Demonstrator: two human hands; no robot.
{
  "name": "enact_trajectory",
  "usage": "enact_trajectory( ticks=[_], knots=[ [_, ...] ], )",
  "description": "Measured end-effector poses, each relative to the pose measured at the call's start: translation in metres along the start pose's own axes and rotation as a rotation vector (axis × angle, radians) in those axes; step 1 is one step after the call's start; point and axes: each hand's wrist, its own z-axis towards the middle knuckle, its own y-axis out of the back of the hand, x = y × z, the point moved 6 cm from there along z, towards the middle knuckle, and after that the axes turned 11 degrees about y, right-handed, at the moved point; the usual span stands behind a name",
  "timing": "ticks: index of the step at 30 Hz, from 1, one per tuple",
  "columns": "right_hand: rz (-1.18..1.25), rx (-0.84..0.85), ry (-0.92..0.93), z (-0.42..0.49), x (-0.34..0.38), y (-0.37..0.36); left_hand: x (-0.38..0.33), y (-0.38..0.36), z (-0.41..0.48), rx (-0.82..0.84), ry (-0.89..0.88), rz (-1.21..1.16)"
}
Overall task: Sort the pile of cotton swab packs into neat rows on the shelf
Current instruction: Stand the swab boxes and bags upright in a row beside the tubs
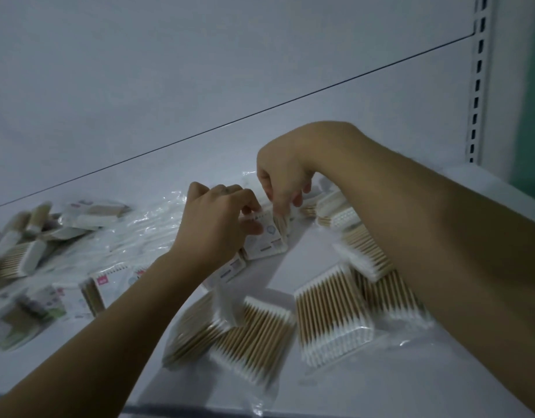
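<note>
Head view of a white shelf (380,384) with cotton swab packs scattered across it. Both hands meet near the middle of the shelf on one labelled pack (267,241), which is raised on edge and tilted. The left hand (218,218) has its fingers curled and pinches the pack's left side. The right hand (282,173) reaches down from above, its fingertips gripping the pack's upper edge. Motion blur hides whether a second pack is pressed behind it.

In front of the hands, three packs lie flat with wooden sticks and white tips showing: one to the right (332,315), one in the centre (254,339) and one to the left (193,330), the last two overlapping. More packs (365,254) lie partly under the right forearm. Label-up packs (109,285) lie beside the left forearm, and a loose heap (28,239) sits at the far left. Crumpled clear wrap (151,218) lies behind the left hand. A slotted upright (478,86) flanks the back panel (199,70).
</note>
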Motion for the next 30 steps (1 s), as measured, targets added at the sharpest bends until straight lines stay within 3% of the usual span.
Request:
enact_trajectory(
  ticks=[14, 24, 30],
  knots=[
    [-0.102, -0.136, 0.01, 0.006, 0.019, -0.007, 0.06, 0.023, -0.031, 0.271, 0.155, 0.2],
    [-0.173, -0.165, 0.043, 0.014, 0.02, -0.013, 0.063, 0.014, -0.04, 0.038, 0.002, 0.172],
    [-0.165, -0.178, 0.026, 0.016, 0.018, -0.012, 0.064, 0.004, -0.033, -0.002, -0.024, 0.221]
  ],
)
